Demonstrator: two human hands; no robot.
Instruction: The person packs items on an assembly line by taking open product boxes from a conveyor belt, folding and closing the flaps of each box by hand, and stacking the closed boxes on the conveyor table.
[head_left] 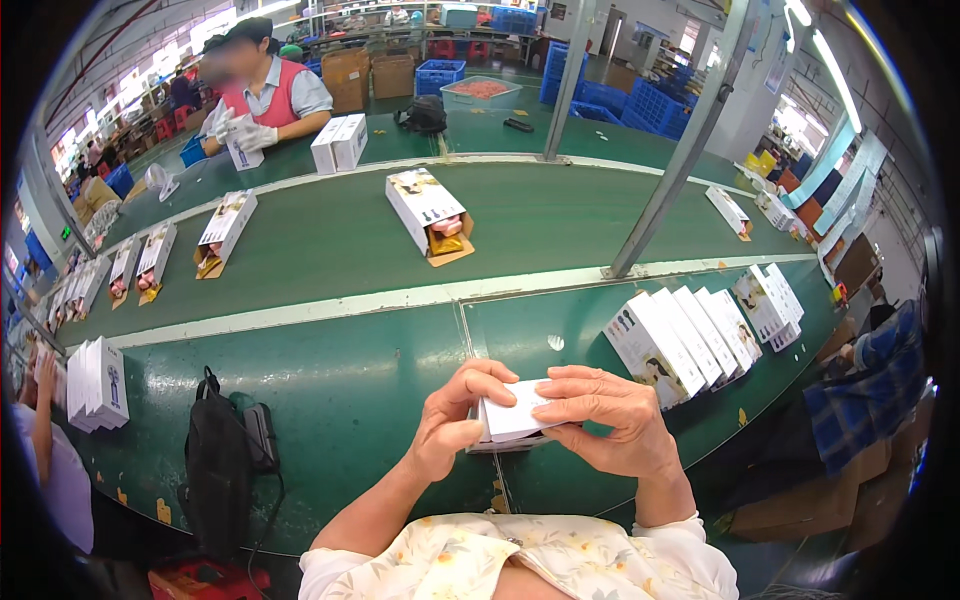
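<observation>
A white cardboard box (512, 418) stands at the near edge of the green table, its end flap toward me. My left hand (455, 415) grips its left side, with thumb and forefinger at the flap's edge. From the right, my right hand (610, 420) lays its fingers over the top of the flap, thumb underneath. Both hands are closed on the box. What is inside it is hidden. To the right, several white printed boxes (655, 345) lean in a row on the table.
A green conveyor belt (330, 240) beyond the table carries open boxes (425, 210). A black bag (215, 460) lies at left, near stacked boxes (98, 385). Metal posts (680, 150) rise beside the belt. Across it, a gloved co-worker (270, 100) holds a box.
</observation>
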